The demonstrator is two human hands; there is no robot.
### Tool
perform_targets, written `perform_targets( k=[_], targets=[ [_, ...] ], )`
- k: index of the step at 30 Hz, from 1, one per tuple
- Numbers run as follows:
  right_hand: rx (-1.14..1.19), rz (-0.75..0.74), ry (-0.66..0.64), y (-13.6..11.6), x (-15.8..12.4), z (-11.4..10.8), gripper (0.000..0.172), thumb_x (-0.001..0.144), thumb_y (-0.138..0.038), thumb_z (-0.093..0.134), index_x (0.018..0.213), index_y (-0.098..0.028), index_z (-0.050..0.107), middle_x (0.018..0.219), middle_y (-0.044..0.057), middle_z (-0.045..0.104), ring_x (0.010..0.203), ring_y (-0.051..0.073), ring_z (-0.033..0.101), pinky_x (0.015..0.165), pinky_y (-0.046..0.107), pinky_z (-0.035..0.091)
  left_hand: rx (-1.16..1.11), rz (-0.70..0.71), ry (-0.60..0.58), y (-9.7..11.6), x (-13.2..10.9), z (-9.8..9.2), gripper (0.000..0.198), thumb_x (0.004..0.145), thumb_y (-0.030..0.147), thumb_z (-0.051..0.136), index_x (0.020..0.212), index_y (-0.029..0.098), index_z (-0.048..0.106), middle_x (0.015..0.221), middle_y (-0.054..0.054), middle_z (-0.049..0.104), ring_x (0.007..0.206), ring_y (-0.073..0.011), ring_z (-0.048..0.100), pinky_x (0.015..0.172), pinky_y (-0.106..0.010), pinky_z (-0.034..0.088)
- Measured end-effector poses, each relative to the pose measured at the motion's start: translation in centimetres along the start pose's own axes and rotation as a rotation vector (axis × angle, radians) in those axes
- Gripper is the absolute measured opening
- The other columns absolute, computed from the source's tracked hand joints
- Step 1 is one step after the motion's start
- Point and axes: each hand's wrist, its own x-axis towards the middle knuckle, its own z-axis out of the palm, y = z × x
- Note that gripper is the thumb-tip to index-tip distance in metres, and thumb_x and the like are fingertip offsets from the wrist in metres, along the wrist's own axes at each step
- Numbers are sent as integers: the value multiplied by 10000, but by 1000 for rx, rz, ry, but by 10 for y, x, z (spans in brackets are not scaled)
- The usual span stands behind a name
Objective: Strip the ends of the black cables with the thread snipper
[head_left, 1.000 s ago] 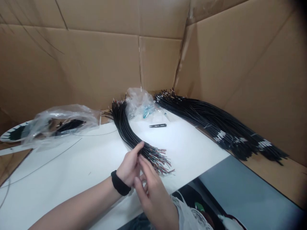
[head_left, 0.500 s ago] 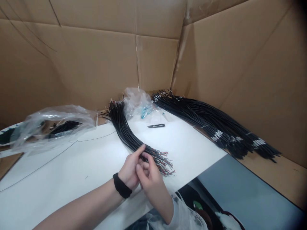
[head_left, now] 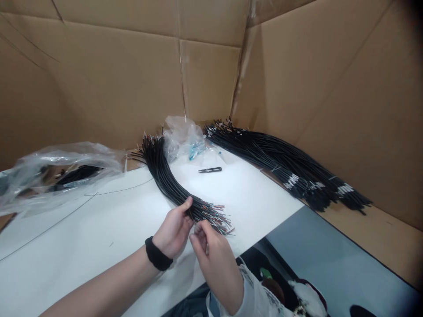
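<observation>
Curving mid-frame from upper left to lower right, the cable bundle (head_left: 164, 177) is clasped near its lower end by the nearer left hand (head_left: 173, 231); just below, the right hand (head_left: 217, 255) is pinched, on what is unclear.

From my remote station I see a flat, white, smooth-surfaced tabletop (head_left: 79, 246); I take its middle as the clock's centre. 1 curved bundle of slim black cables with multicoloured wire ends (head_left: 165, 176) sweeps from 12 to 3 o'clock; I can't tell whether its near end touches the top. Small, slim, black pointed snips (head_left: 215, 169) lie at 1 o'clock, nearer me than a crumpled clear plastic bag showing blue patches (head_left: 180, 132). A wide, loose clear plastic bag (head_left: 76, 152) spreads at 10. Beyond the edge at 2, a flat brown board (head_left: 380, 231) carries long black cable bundles with white bands (head_left: 284, 152).
</observation>
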Motion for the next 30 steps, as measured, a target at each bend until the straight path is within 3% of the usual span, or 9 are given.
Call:
perform_targets(
  k=[6, 11, 16, 18, 21, 27, 30],
  targets=[
    [70, -26, 65, 2, -7, 1, 126, 875, -244, 375, 891, -181, 483, 882, 57, 515, 749, 162, 494, 660, 279, 421, 36, 11, -41, 0, 2, -6, 106, 839, 211, 516, 828, 117, 563, 610, -32, 604, 504, -130, 551, 523, -251, 459],
    [134, -37, 14, 2, -12, -5, 150, 879, -257, 366, 958, -188, 474, 944, 69, 498, 815, 168, 504, 635, 267, 442, 28, 22, -80, 3, 1, -4, 141, 859, 184, 477, 762, 115, 552, 581, -18, 581, 460, -104, 509, 501, -238, 447],
    [213, 0, -33, 4, -17, -14, 190, 857, -268, 411, 1024, -208, 480, 1133, 88, 451, 758, 127, 531, 618, 253, 463, 17, -10, -46, 7, -1, 1, 143, 866, 165, 465, 788, 97, 564, 675, -55, 628, 578, -124, 573, 602, -249, 491],
    [345, 25, -99, 6, -17, -16, 178, 861, -281, 406, 1009, -205, 472, 1052, 73, 495, 707, 110, 545, 568, 224, 457, 16, -13, -43, 8, -2, 2, 162, 867, 158, 462, 760, 95, 565, 644, -46, 617, 546, -107, 555, 599, -237, 492],
    [465, 69, -197, 12, -15, -18, 186, 880, -311, 375, 1003, -189, 443, 756, 12, 511, 565, 95, 507, 472, 193, 403, 9, -17, -39, 8, -2, 2, 180, 868, 147, 456, 736, 95, 567, 617, -36, 606, 514, -93, 535, 590, -228, 493],
    [174, -46, -60, 27, -9, -18, 190, 883, -321, 380, 909, -171, 494, 740, 20, 513, 614, 113, 476, 562, 228, 386, 14, -11, -83, 8, -1, 3, 204, 880, 167, 428, 798, 79, 592, 813, -115, 662, 709, -165, 617, 717, -308, 514],
    [149, -78, 21, 30, -8, -16, 166, 875, -302, 393, 881, -169, 492, 784, 32, 542, 670, 125, 512, 631, 242, 408, 17, -15, -105, 7, 1, 0, 195, 878, 187, 444, 843, 78, 603, 878, -127, 667, 771, -178, 624, 770, -323, 506]
  ],
)
